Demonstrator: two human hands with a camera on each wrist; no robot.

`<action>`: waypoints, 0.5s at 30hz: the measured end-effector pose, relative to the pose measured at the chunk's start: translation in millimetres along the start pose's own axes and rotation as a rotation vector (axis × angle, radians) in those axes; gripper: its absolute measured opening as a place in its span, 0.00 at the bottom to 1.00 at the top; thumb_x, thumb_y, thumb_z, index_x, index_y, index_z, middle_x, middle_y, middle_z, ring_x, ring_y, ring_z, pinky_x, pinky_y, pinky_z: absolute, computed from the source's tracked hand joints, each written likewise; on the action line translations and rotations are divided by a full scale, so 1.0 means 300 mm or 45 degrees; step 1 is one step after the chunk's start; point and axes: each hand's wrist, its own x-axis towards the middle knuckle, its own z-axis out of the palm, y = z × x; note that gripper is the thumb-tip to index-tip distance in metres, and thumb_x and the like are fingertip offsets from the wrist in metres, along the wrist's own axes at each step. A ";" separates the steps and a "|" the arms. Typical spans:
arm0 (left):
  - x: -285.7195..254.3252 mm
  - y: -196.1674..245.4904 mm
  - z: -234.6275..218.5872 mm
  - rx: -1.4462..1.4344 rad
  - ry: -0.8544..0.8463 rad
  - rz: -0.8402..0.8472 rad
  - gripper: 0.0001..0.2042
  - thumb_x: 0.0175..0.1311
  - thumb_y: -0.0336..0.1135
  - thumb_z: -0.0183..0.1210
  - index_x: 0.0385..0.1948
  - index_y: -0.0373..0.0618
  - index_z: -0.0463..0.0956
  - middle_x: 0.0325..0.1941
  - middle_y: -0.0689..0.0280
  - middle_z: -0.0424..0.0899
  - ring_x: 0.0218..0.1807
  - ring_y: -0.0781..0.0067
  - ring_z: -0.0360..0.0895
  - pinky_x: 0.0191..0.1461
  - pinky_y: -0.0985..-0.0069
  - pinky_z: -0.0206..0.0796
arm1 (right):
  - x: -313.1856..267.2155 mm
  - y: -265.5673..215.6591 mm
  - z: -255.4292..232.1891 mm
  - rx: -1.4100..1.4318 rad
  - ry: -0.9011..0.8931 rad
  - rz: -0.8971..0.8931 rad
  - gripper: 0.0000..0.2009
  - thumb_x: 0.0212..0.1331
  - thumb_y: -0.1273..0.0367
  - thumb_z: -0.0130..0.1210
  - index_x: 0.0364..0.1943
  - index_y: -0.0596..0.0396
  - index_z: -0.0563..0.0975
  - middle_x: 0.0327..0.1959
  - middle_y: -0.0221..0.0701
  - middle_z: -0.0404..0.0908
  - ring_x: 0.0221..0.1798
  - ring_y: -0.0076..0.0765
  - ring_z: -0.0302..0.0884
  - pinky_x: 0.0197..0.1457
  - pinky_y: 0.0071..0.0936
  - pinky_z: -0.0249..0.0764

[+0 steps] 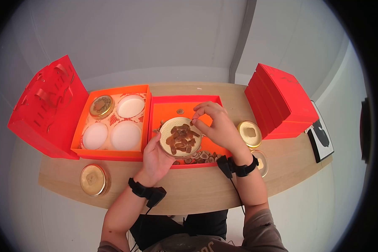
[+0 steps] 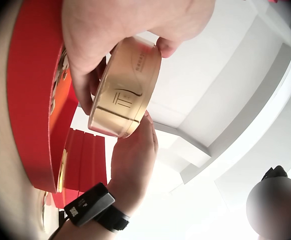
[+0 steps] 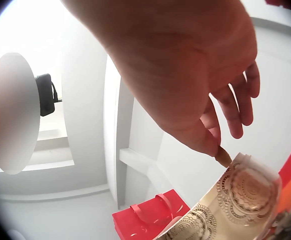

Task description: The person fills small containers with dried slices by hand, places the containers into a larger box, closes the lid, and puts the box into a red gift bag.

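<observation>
The left hand (image 1: 156, 159) holds a round, smooth-walled jar (image 1: 164, 135) above the shallow orange tray (image 1: 164, 109), its fingers curled round the side, so the jar sits within their grip. Inside, against a pale base, lies a loose heap of thin, irregular brown pieces (image 1: 181, 138), slightly glossy. The right hand (image 1: 216, 124) pinches one small, flat brown piece (image 3: 223, 157) between thumb and index finger, right at the jar's rim; its other fingers are spread apart and loosely bent. Printed lace-like rosettes show on the jar's clear wall.

Round slices (image 1: 203, 157) with pale centres and darker edges lie in the tray's near right part. To the left, an orange box (image 1: 109, 89) has circular white recesses and a filled jar (image 1: 101, 106). A gold-topped jar (image 1: 93, 179) rests on the smooth wood-grain worktop (image 1: 134, 185).
</observation>
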 end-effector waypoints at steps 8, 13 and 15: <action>0.002 -0.001 -0.002 -0.006 0.008 0.008 0.25 0.78 0.47 0.43 0.71 0.46 0.63 0.75 0.59 0.68 0.76 0.57 0.64 0.77 0.47 0.55 | -0.006 0.009 0.010 -0.098 -0.057 -0.018 0.07 0.59 0.68 0.63 0.36 0.56 0.82 0.46 0.35 0.83 0.52 0.47 0.78 0.59 0.41 0.68; 0.001 0.000 0.000 -0.011 0.019 0.010 0.25 0.79 0.47 0.43 0.71 0.46 0.63 0.74 0.58 0.69 0.76 0.56 0.64 0.76 0.46 0.56 | -0.003 0.016 0.013 -0.034 -0.019 -0.026 0.07 0.61 0.68 0.62 0.37 0.57 0.80 0.43 0.36 0.84 0.50 0.47 0.79 0.57 0.41 0.69; 0.001 0.000 0.001 -0.013 0.014 0.006 0.25 0.79 0.47 0.43 0.71 0.45 0.63 0.74 0.58 0.69 0.76 0.56 0.64 0.76 0.46 0.56 | 0.001 0.007 0.012 0.012 0.016 -0.036 0.07 0.63 0.68 0.61 0.38 0.58 0.79 0.42 0.37 0.84 0.47 0.47 0.80 0.55 0.40 0.72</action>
